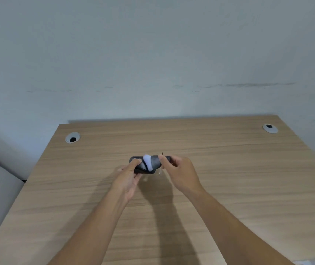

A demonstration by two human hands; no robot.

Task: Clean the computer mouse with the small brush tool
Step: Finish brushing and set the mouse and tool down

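A black computer mouse is held just above the wooden desk near its middle, gripped at its left end by my left hand. A dark grey brush tool with a pale, whitish tip lies across the top of the mouse. My right hand pinches the right end of this tool, fingers closed around it. The image is blurred here, so the bristles are hard to make out. Both forearms reach in from the bottom edge.
Two round grey cable grommets sit near the desk's back corners, one at the left and one at the right. A plain pale wall stands right behind the desk. The desk's left edge drops to the floor.
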